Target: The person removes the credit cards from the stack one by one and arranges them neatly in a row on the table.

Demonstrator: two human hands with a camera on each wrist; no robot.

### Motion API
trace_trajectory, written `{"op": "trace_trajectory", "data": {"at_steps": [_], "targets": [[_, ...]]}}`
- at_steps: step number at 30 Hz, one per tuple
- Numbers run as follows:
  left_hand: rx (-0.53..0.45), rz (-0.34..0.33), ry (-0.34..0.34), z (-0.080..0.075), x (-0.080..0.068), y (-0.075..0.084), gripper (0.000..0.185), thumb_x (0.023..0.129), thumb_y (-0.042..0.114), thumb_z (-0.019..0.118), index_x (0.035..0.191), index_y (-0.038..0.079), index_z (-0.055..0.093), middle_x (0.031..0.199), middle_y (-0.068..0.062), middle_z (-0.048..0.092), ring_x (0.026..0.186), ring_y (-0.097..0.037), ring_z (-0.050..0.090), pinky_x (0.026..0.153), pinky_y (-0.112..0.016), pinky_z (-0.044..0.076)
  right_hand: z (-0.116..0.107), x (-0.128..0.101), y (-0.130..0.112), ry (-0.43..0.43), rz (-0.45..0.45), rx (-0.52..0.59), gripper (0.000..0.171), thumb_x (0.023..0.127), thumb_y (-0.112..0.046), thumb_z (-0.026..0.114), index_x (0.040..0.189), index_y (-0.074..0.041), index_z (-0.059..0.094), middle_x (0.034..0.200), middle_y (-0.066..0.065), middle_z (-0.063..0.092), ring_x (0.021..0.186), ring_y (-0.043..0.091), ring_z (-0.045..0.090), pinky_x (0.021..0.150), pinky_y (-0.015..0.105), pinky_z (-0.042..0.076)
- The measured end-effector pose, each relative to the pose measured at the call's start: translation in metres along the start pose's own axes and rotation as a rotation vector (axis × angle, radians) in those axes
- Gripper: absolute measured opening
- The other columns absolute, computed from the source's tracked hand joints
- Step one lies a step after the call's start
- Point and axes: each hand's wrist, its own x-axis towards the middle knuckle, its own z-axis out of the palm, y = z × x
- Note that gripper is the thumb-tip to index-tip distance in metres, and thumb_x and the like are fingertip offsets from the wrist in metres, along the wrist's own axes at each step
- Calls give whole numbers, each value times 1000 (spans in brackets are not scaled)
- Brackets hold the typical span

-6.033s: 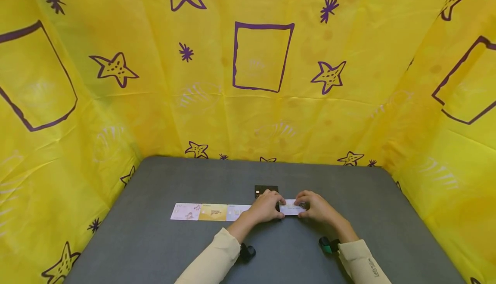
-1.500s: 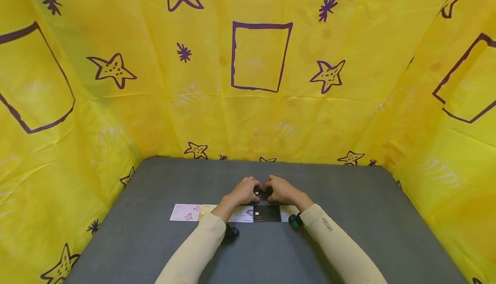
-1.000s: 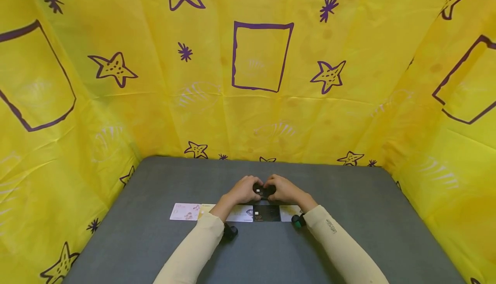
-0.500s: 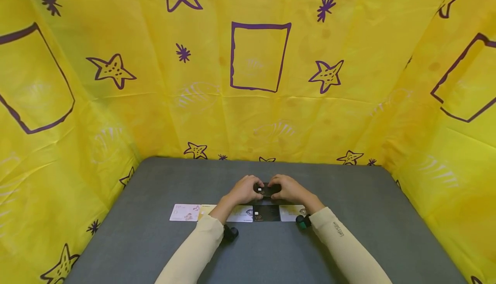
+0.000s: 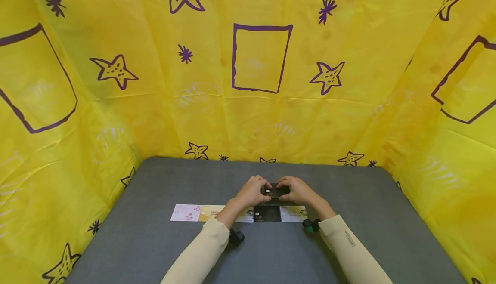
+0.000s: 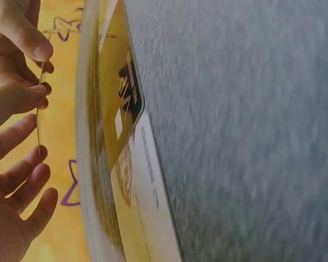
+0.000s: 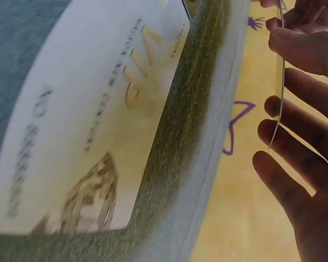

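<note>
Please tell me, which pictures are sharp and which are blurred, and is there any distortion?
Head view: evenly lit and sharp, the yellow backdrop bowed by a wide lens. Left wrist view: the grey table is smeared by blur. Right wrist view: the white card lies very close and soft, its lettering hard to read.

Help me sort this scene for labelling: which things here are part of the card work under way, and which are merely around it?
In use:
- black card, held by left hand and right hand
- row of cards on the grey table

Merely around:
- yellow star-printed cloth
- cream sleeves
</note>
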Motion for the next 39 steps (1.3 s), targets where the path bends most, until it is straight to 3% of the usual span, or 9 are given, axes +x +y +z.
{"op": "trace_trajectory", "data": {"at_steps": [11, 18, 28, 39], "targets": [[17, 52, 100, 13, 0, 18, 27, 81, 28, 78, 104, 14, 73, 111, -5, 64, 105, -23, 54, 92, -39, 45, -7, -22, 8, 72, -9, 15, 28, 79, -14, 79, 104, -5, 72, 116, 13, 65, 106, 34, 61, 88, 49, 51], [8, 20, 88, 24, 2, 33, 29, 80, 32, 78, 105, 19, 73, 112, 0, 65, 107, -19, 55, 94, -35, 45, -13, -39, 15, 60, 38, 19, 29, 79, -14, 79, 106, -5, 72, 119, 13, 65, 110, 36, 59, 89, 50, 50], [51, 86, 104, 39, 1, 46, 28, 81, 34, 77, 106, 20, 72, 112, 2, 66, 103, -16, 55, 91, -29, 46, -21, -54, 22, 34, 9, -43, 28, 79, -11, 78, 105, -2, 73, 116, 15, 65, 106, 36, 61, 87, 50, 50], [54, 79, 59, 46, 5, 59, 29, 82, 36, 77, 107, 22, 73, 113, 2, 66, 106, -15, 55, 91, -28, 46, -26, -71, 30, 41, 2, -30, 29, 79, -15, 79, 105, -3, 74, 117, 15, 66, 106, 37, 61, 85, 48, 52]]}}
